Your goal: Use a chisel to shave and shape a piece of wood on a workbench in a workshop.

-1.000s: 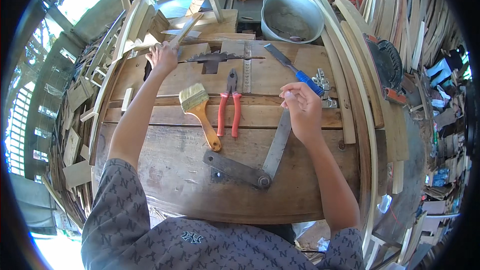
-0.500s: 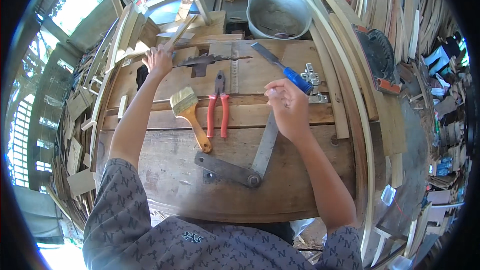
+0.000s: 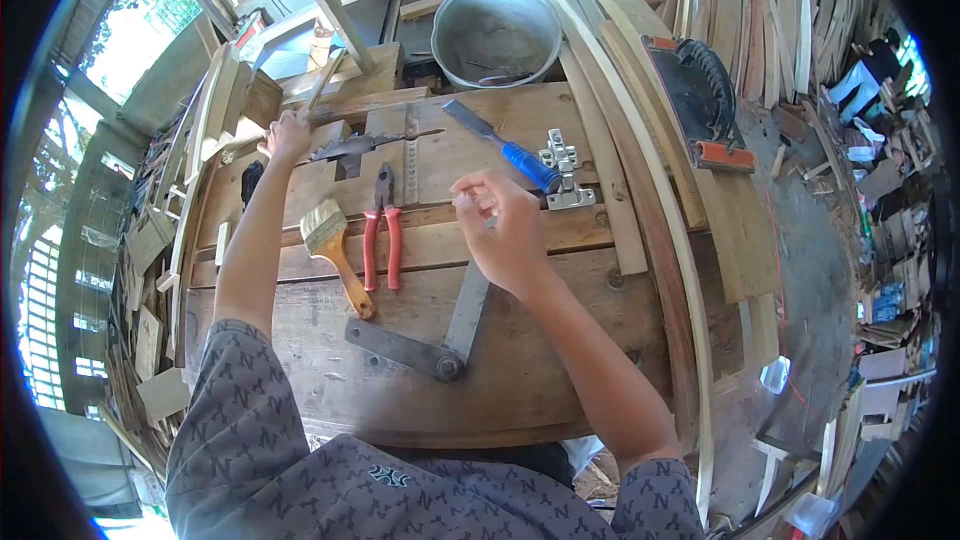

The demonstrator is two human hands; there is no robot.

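Observation:
My left hand (image 3: 287, 137) is closed around the near end of a thin wooden strip (image 3: 324, 82) at the bench's far left. Beside it lies a dark, jagged-edged flat piece (image 3: 345, 148). Fingers loosely curled and apart, my right hand (image 3: 503, 232) hovers over the bench with nothing visible in it. Just beyond it rests a chisel (image 3: 530, 166) with a blue handle, next to metal hinges (image 3: 570, 196). Pliers (image 3: 383, 232) with red handles and a wide paintbrush (image 3: 335, 250) lie between my arms. Nearer me is a jointed metal bevel gauge (image 3: 405, 348), partly covered by my right hand.
A round metal basin (image 3: 497, 35) stands at the back. Long wooden planks (image 3: 640, 140) run along the right side, with a black sanding tool (image 3: 695, 90) on them. Wood scraps (image 3: 150, 330) pile up at left. Farther right, a person (image 3: 868, 75) is partly visible.
The view has shifted, so the bench and tools sit further left. My right hand has drawn slightly away from the chisel handle, its fingers loosening. My left hand keeps its place at the strip.

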